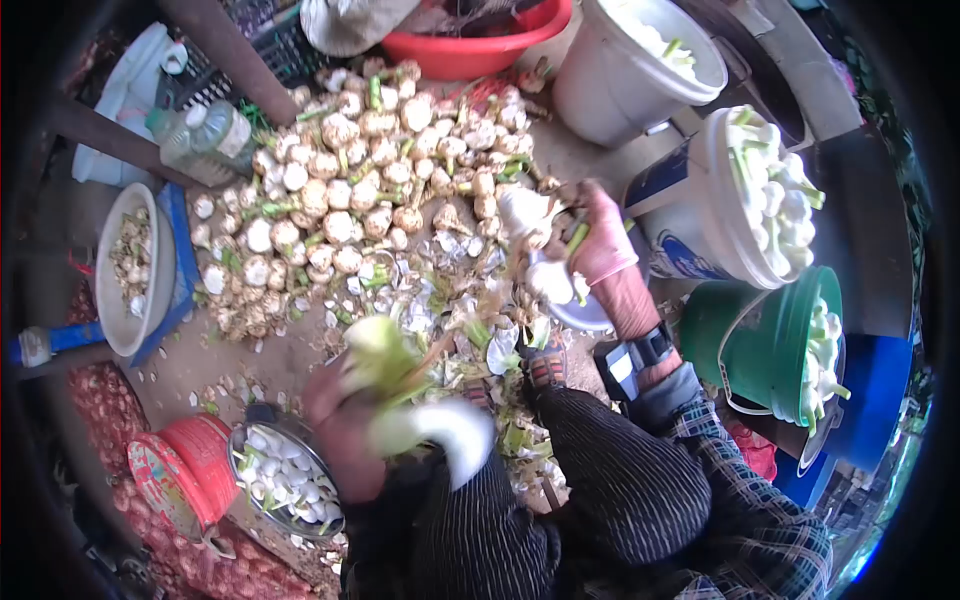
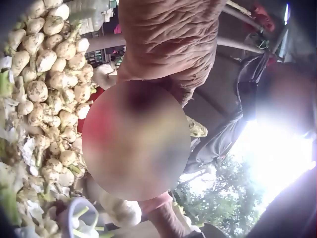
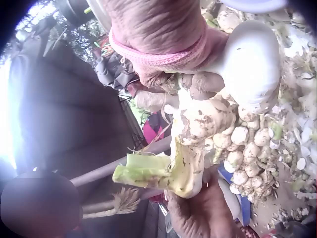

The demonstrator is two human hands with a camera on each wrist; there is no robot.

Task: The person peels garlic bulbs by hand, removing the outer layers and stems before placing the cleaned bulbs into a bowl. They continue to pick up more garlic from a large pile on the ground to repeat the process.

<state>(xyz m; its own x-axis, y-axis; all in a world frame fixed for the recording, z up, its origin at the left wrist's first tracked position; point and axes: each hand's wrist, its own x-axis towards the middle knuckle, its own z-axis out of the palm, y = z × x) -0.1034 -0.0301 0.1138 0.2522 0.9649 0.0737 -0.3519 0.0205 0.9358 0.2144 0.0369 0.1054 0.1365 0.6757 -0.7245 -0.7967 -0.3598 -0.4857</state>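
At centre right in the head view, my right hand (image 1: pixel 603 240), a pink band round its palm, grips garlic: a soiled bulb (image 1: pixel 525 210) beside its fingers and a cleaner white bulb (image 1: pixel 550 280) below. The right wrist view shows the white bulb (image 3: pixel 252 62) and the soiled bulb (image 3: pixel 205 119) under that hand (image 3: pixel 161 34). My left hand (image 1: pixel 345 425), blurred, holds garlic with a thick green stem (image 1: pixel 380 350); a blurred white bulb (image 1: pixel 455 430) is beside it. In the left wrist view a blurred disc hides the fingers below the left palm (image 2: pixel 168 39).
Unpeeled garlic (image 1: pixel 340 195) is heaped ahead, with loose skins (image 1: pixel 450 270) nearer. On the right stand a white bucket (image 1: pixel 690 200) and a green bucket (image 1: pixel 750 340) of peeled bulbs. A metal bowl (image 1: pixel 240 470) and red bucket (image 1: pixel 185 465) stand at lower left.
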